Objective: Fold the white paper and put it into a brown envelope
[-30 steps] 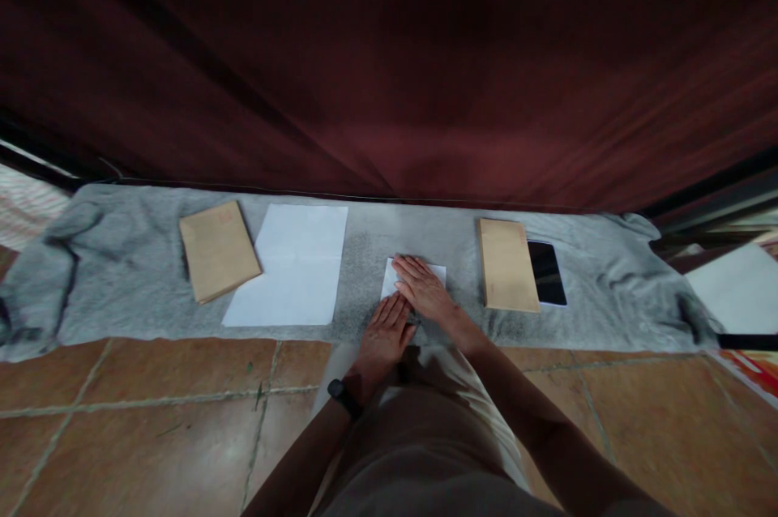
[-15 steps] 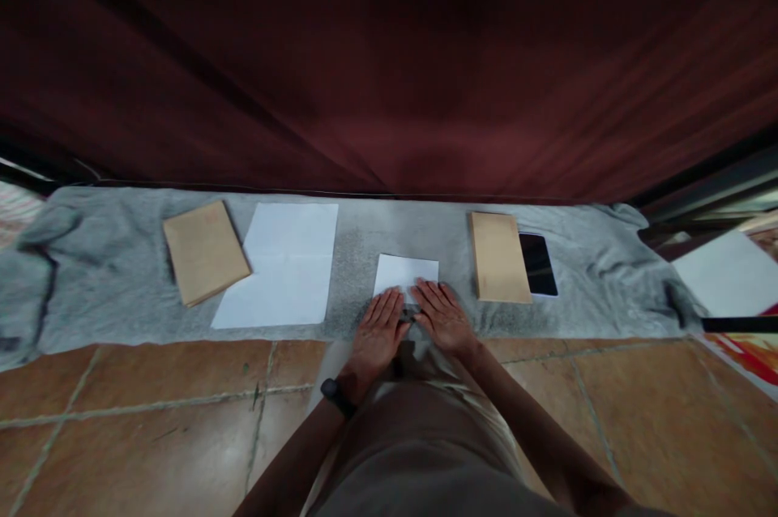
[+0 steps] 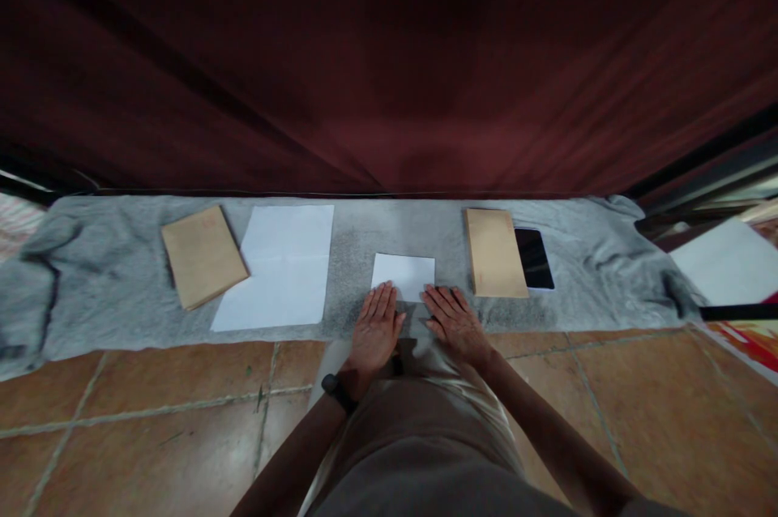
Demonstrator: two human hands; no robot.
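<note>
A small folded-looking white paper lies on the grey cloth directly in front of my body. My left hand rests flat with its fingertips on the paper's near left corner. At the near right corner, my right hand lies flat too, fingers stretched out and touching the paper's edge. Neither hand grips anything. Left of them is a larger white sheet with a faint crease across it. To the right sits a stack of brown envelopes.
Grey cloth covers the long narrow surface. Another stack of brown envelopes overlaps the large sheet's left edge. A dark-screened phone lies partly against the right stack. Behind hangs a dark red curtain; tiled floor is below.
My hands have moved apart, the right one sliding rightward to the paper's corner, so more of the small white paper shows between them. The view has shifted slightly.
</note>
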